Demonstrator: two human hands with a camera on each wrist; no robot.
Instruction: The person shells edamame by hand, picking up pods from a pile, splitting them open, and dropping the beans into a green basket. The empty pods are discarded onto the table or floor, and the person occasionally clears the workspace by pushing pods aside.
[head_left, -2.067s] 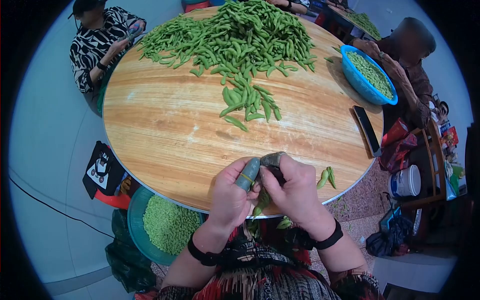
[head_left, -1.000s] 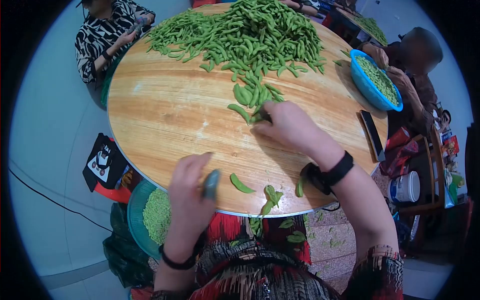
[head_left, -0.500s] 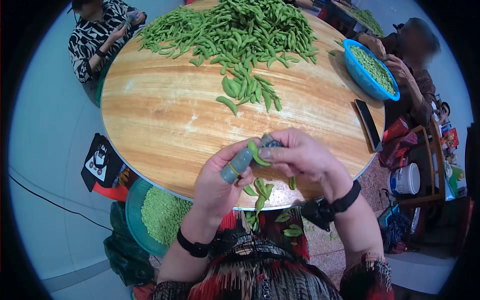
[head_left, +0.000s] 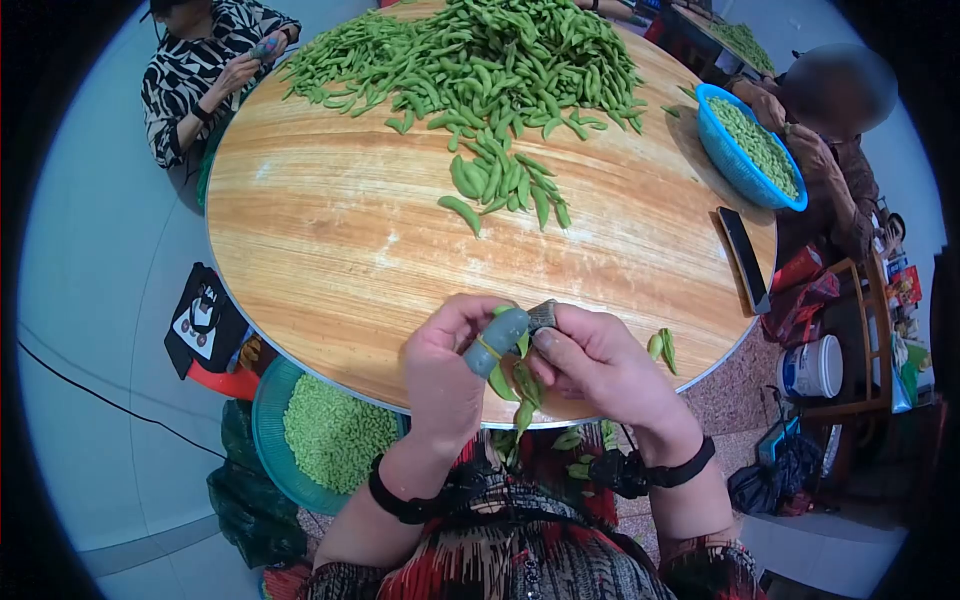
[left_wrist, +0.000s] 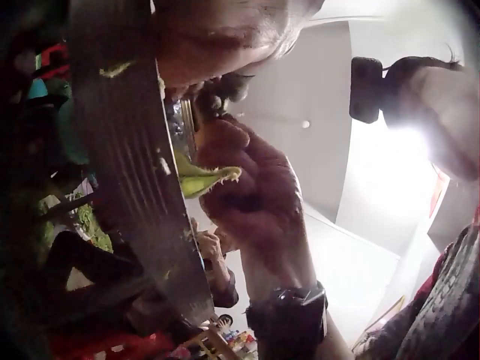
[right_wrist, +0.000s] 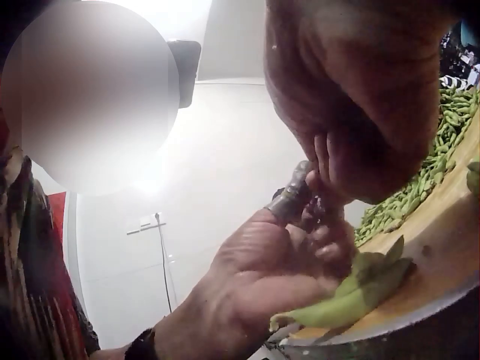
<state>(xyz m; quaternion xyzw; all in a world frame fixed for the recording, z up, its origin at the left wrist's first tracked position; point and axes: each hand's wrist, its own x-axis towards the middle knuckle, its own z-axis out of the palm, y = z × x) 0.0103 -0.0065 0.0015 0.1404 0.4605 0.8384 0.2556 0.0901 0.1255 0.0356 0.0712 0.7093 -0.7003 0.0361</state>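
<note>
In the head view both hands meet above the table's near edge. The left hand (head_left: 445, 365), its thumb in a grey-green cover (head_left: 497, 340), pinches a green pod (head_left: 501, 380). Thumb and finger of the right hand (head_left: 622, 370), the finger dark-covered, pinch at that pod's other side; the contact is partly hidden. Pods (head_left: 526, 390) lie at the edge just below the hands. In the right wrist view the left hand (right_wrist: 259, 277) touches the right hand (right_wrist: 356, 97), with pods (right_wrist: 345, 300) beside them. The left wrist view shows the right hand (left_wrist: 259, 195) behind a pod tip (left_wrist: 206, 180).
A large pod heap (head_left: 510, 70) covers the far table (head_left: 310, 240), a small group (head_left: 505, 180) nearer. A blue basket (head_left: 745, 150) and phone (head_left: 742, 260) stand right; loose pods (head_left: 668, 350) lie near right. A green basket (head_left: 335, 430) of beans sits below left. Two people sit across.
The right hand reached to the small pod group, came back with a pod, and met the left hand. Since half a second ago both hands have lowered slightly, and the pod is now mostly covered by fingers.
</note>
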